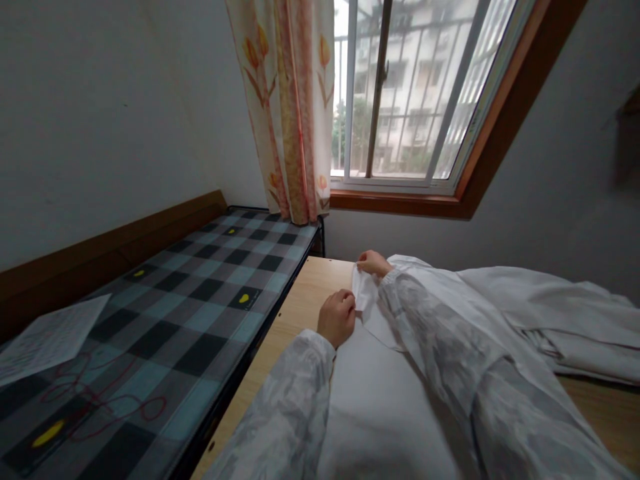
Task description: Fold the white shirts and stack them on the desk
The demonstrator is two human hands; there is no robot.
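White fabric (pixel 373 390), softly creased, lies across a flat wood-grained board (pixel 300 293).

A flat grey-black checked mattress (pixel 200 293) and cream tulip-print fabric curtain (pixel 295 100) are showing what is probably a home bedroom.
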